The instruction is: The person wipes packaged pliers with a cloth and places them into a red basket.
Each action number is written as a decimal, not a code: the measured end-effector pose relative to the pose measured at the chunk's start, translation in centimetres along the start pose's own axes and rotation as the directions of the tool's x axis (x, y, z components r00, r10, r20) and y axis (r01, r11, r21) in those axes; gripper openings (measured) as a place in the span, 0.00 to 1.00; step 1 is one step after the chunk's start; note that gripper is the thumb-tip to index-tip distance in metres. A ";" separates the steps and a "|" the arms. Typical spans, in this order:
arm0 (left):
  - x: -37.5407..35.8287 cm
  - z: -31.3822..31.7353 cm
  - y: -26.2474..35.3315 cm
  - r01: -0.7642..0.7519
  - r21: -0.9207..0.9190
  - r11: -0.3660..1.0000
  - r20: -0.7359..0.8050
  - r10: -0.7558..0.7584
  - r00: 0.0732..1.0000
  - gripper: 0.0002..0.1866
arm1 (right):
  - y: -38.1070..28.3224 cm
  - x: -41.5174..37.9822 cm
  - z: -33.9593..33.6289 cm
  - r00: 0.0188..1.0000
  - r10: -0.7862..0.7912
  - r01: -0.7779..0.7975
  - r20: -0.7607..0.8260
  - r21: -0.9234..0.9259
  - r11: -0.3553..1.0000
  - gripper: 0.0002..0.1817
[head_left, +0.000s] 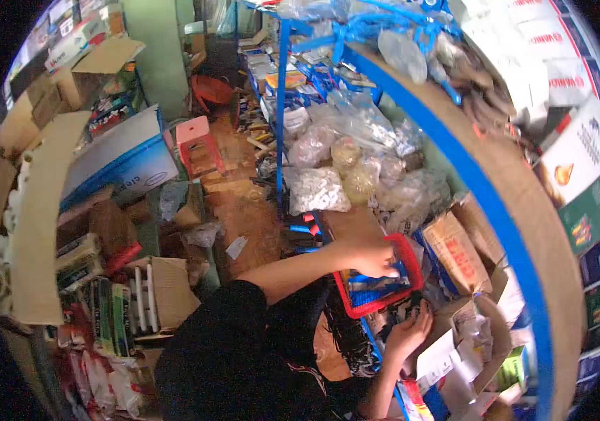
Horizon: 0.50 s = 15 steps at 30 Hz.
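A red plastic basket (357,309) sits in front of me, with blue packets (377,286) and other small items inside. My left hand (371,258) is over the basket, close to its far rim, with the fingers curled downward. What those fingers hold, if anything, is hidden. Just beyond the basket's near right corner is my right hand (410,330), its fingers bent together around something small and dark that I cannot make out. Small dark pieces (392,316) lie between that hand and the basket.
A blue shelf frame (517,259) curves along the right, with opened cartons (454,245) below it. Clear plastic bags (321,189) are piled beyond the basket. A pink stool (194,137) stands on the floor. Boxes and rolls crowd the left.
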<state>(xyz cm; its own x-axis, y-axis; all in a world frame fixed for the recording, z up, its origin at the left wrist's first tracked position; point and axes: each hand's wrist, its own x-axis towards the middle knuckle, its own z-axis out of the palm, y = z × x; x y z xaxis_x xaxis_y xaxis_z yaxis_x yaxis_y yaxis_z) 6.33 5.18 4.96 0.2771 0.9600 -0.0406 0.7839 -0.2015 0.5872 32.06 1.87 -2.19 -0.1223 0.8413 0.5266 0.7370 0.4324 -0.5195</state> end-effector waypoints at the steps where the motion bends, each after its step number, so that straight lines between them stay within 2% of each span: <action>1: -0.6 -0.1 -2.9 -0.150 -0.157 0.976 -0.003 0.152 0.988 0.28 | 0.8 0.1 0.5 0.997 -0.054 0.057 0.053 -0.044 0.997 0.20; 2: -4.5 -6.3 0.7 0.030 -0.061 0.998 0.185 -0.018 0.983 0.31 | 1.5 0.1 1.2 0.992 -0.083 0.080 0.090 0.043 0.996 0.21; 3: -6.1 -6.9 -0.9 0.072 -0.047 0.996 0.160 -0.063 0.985 0.34 | 2.5 -0.5 2.2 0.989 0.015 -0.016 0.147 0.004 1.000 0.22; 4: -8.2 -10.2 -0.1 0.139 0.011 0.990 0.181 -0.138 0.974 0.32 | 2.9 -1.4 2.4 0.971 0.057 -0.055 0.230 -0.014 0.998 0.22; 5: -10.0 -12.5 -0.3 0.195 0.001 0.981 0.129 -0.193 0.973 0.31 | 3.2 -1.6 2.2 0.945 0.091 -0.084 0.314 -0.036 0.996 0.22; 6: -11.9 -14.8 -0.6 0.252 -0.008 0.968 0.080 -0.251 0.965 0.30 | 2.9 -1.2 1.7 0.939 0.084 -0.077 0.332 -0.034 0.996 0.22; 8: -15.1 -20.7 -0.5 0.488 0.060 0.871 0.005 -0.489 0.872 0.26 | 2.2 -0.4 1.0 0.853 0.007 0.044 0.522 -0.084 0.995 0.22; 10: -17.9 -25.4 -1.4 0.652 -0.021 0.758 -0.248 -0.636 0.731 0.22 | 5.5 -1.4 2.1 0.865 0.016 0.008 0.501 -0.045 0.999 0.22; 11: -19.0 -26.9 -3.0 0.699 -0.001 0.715 -0.479 -0.614 0.627 0.22 | 5.8 -1.5 2.7 0.886 0.023 -0.031 0.464 0.009 0.999 0.22; 12: -19.9 -29.9 -4.4 0.701 -0.131 0.701 -0.516 -0.652 0.556 0.20 | 3.8 -1.3 1.1 0.852 -0.046 0.067 0.522 -0.022 0.997 0.21; 13: -20.6 -32.7 -5.6 0.741 -0.114 0.661 -0.585 -0.648 0.488 0.18 | 3.3 -1.0 0.6 0.812 0.046 0.045 0.582 -0.142 0.989 0.22; 15: -20.7 -38.0 -9.2 0.759 -0.151 0.633 -0.732 -0.588 0.344 0.17 | 7.8 -2.7 1.9 0.845 0.146 -0.102 0.515 -0.112 0.988 0.23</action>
<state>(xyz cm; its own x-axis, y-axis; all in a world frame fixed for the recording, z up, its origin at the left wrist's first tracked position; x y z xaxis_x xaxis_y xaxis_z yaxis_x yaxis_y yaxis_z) -27.71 -5.42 31.10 -0.7722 0.5912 0.2326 0.6225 0.6308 0.4633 36.87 3.62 -8.98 -0.3383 0.9408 0.0222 0.8154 0.3049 -0.4920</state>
